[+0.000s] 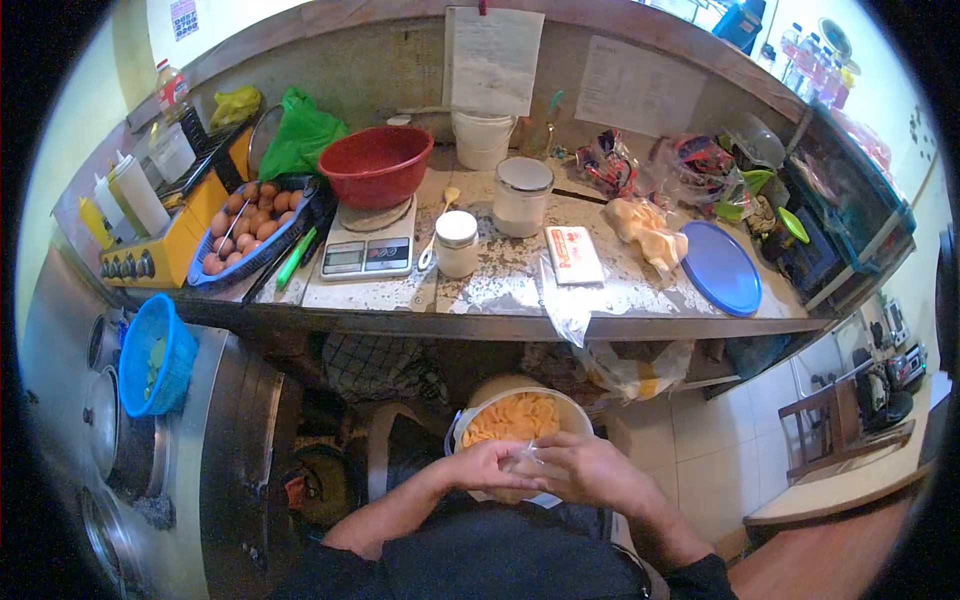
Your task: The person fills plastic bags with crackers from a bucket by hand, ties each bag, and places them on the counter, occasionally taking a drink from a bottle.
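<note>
My left hand [487,467] and my right hand [588,472] meet low in the head view, close to my body. Between their fingers is a small clear plastic bag [524,461], its contents hard to make out. Just beyond them stands a white bucket [577,408] full of orange, chip-like pieces [517,415]. My forearms hide the bucket's near side. On the counter edge ahead lies a white packet with red print [574,256], and clear plastic hangs from it over the edge.
The counter holds a red bowl [376,172] on a kitchen scale [368,257], a blue basket of eggs [240,250], a white-lidded jar [457,245], a white tub [522,198] and a blue lid [722,268]. At left, a blue colander [160,355] sits by the stove.
</note>
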The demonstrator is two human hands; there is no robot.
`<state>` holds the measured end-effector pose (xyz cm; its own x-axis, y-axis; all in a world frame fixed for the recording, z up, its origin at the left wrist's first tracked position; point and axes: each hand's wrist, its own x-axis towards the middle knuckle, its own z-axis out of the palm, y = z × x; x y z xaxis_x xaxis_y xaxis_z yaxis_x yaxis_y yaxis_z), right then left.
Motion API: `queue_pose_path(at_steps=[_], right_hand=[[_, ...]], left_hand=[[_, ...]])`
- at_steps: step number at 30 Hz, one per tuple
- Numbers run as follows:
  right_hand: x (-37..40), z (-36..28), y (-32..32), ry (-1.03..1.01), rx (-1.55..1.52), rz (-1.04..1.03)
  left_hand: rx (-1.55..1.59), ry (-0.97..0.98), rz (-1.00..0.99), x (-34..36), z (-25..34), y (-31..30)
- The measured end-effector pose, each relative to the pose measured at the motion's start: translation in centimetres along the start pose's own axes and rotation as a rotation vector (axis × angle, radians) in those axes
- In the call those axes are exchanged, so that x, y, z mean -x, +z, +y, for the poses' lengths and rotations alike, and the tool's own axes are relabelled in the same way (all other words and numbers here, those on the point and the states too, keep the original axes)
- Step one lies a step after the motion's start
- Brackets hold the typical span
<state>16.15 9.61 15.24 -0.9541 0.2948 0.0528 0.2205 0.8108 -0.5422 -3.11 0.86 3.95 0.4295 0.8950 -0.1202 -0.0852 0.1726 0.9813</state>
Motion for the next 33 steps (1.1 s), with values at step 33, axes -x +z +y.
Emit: queue_pose_path(at_steps=[33], right_hand=[[-1.7,2.5,2.3,-0.096,0.058,0.350]], left_hand=[[0.047,0.047,0.295,0.6,-1.1,-2.1]])
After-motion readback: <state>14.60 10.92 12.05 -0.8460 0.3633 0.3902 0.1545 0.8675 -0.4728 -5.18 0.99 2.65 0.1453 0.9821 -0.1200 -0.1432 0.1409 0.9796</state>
